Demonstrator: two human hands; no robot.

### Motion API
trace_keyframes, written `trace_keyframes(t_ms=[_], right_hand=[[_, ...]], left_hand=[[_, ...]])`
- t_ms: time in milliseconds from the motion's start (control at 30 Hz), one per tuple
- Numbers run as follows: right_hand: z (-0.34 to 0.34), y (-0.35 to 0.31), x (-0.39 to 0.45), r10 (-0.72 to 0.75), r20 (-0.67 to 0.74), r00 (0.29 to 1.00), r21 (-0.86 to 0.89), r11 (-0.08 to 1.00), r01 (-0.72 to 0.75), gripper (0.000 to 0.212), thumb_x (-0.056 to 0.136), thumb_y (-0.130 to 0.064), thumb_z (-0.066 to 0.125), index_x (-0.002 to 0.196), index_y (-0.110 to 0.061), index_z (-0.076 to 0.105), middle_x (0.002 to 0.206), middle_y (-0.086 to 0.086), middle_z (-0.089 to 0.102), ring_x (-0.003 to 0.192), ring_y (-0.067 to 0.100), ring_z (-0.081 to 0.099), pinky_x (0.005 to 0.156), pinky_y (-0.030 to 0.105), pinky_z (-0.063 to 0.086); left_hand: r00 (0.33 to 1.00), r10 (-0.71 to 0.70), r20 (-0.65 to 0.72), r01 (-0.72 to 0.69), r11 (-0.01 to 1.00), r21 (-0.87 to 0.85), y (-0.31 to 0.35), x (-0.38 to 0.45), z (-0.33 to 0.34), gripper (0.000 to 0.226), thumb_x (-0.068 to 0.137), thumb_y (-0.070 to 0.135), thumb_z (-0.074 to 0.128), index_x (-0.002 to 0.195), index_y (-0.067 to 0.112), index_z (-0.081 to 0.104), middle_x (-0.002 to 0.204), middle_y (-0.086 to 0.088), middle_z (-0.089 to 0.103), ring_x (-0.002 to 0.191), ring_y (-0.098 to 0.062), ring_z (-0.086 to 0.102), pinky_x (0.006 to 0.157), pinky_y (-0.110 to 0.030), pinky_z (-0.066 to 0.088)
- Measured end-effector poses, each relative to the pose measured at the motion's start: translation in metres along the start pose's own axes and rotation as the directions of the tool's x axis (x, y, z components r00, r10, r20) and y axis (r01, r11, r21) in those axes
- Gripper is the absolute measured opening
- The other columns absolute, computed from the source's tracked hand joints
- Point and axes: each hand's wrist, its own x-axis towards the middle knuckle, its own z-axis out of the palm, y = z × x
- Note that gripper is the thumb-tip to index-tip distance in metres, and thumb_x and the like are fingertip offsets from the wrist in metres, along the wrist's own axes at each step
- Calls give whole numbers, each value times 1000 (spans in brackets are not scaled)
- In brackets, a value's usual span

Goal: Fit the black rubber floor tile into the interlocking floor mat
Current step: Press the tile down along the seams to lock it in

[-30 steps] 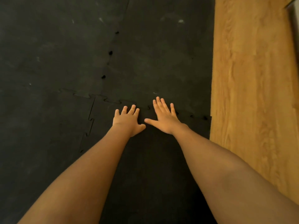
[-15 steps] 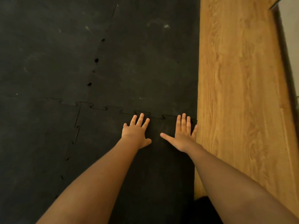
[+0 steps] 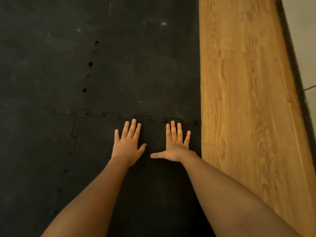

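Note:
The black rubber floor tile (image 3: pixel 95 147) lies flat in the lower middle, its toothed far edge meeting the interlocking floor mat (image 3: pixel 136 69) along a jigsaw seam. Another toothed seam runs down the tile's left side. My left hand (image 3: pixel 127 144) lies palm down on the tile, fingers spread, fingertips just short of the far seam. My right hand (image 3: pixel 174 144) is flat beside it, thumb stretched out to the left, close to the tile's right edge. Neither hand holds anything. My forearms cover the tile's near part.
Bare wooden floor (image 3: pixel 242 100) runs along the right of the mat. A dark skirting strip (image 3: pixel 297 71) and a pale wall lie at the far right. Small dark gaps (image 3: pixel 90 64) dot the seam between two far mat tiles.
Both hands have shifted right along the far seam and now lie farther apart. The view has moved too, with the seam lower in the picture and more wall showing.

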Motion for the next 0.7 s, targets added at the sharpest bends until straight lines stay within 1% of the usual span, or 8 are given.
trace_keyframes(t_ms=[100, 200, 267, 367, 500, 567, 667, 700], right_hand=[[7, 2, -1, -21, -58, 998, -36, 999, 19, 146, 48, -93, 56, 118, -28, -55, 125, -6, -65, 114, 21, -59, 88, 57, -38], [9, 2, -2, -31, -86, 996, -52, 998, 27, 150, 44, -91, 60, 116, -30, -57, 127, -8, -64, 115, 19, -59, 86, 55, -39], [9, 2, -2, -20, -99, 995, -61, 998, 14, 151, 41, -93, 59, 117, -30, -56, 128, -8, -63, 116, 19, -58, 87, 55, -38], [10, 1, -2, -29, -114, 993, -64, 998, 22, 151, 39, -94, 58, 118, -31, -55, 127, -10, -64, 114, 17, -59, 92, 57, -35], [14, 7, 1, -51, -148, 988, -55, 998, 44, 149, 36, -97, 52, 122, -33, -51, 127, -12, -63, 114, 15, -58, 96, 56, -32], [15, 6, 3, -66, -165, 984, -47, 997, 59, 151, 37, -96, 53, 130, -32, -46, 132, -11, -59, 119, 16, -55, 97, 55, -31], [14, 8, -5, -60, -207, 976, -60, 997, 49, 149, 47, -89, 62, 141, -26, -35, 146, -6, -46, 128, 18, -46, 101, 55, -27], [14, 6, -13, -50, -231, 972, -25, 999, 45, 147, 52, -85, 66, 143, -24, -32, 149, -4, -42, 131, 19, -42, 103, 55, -24]], left_hand=[[999, -35, 10, 35, 999, -11, -9, -4, 19, 81, 92, 63, 24, 145, 26, -26, 155, 2, -31, 141, -20, -28, 116, -56, -8], [1000, -19, -10, 19, 1000, -6, -9, -3, 23, 78, 92, 63, 18, 145, 26, -26, 153, 3, -31, 141, -21, -28, 113, -55, -12], [1000, 9, -17, -9, 1000, -13, -14, 0, 19, 77, 92, 62, 19, 147, 26, -21, 156, 4, -27, 144, -21, -23, 114, -55, -8], [998, 64, 1, -64, 997, 32, -26, 0, 13, 74, 95, 58, 22, 150, 26, -16, 162, 3, -18, 148, -21, -16, 118, -53, -2], [996, 85, 8, -85, 996, 35, -24, -1, 8, 74, 96, 60, 21, 153, 25, -11, 164, 2, -15, 149, -20, -14, 120, -52, -2], [996, 86, -30, -86, 996, 8, -24, -8, 2, 76, 93, 63, 16, 154, 23, -5, 165, 2, -10, 150, -19, -11, 120, -51, -3], [980, 115, -164, -111, 993, 32, -33, -37, -19, 86, 84, 71, 2, 155, 22, -4, 165, 3, -9, 150, -16, -12, 118, -51, -9], [971, 132, -198, -129, 991, 29, -37, -53, -27, 89, 82, 73, -3, 154, 22, -5, 164, 3, -10, 149, -15, -14, 118, -50, -10]])
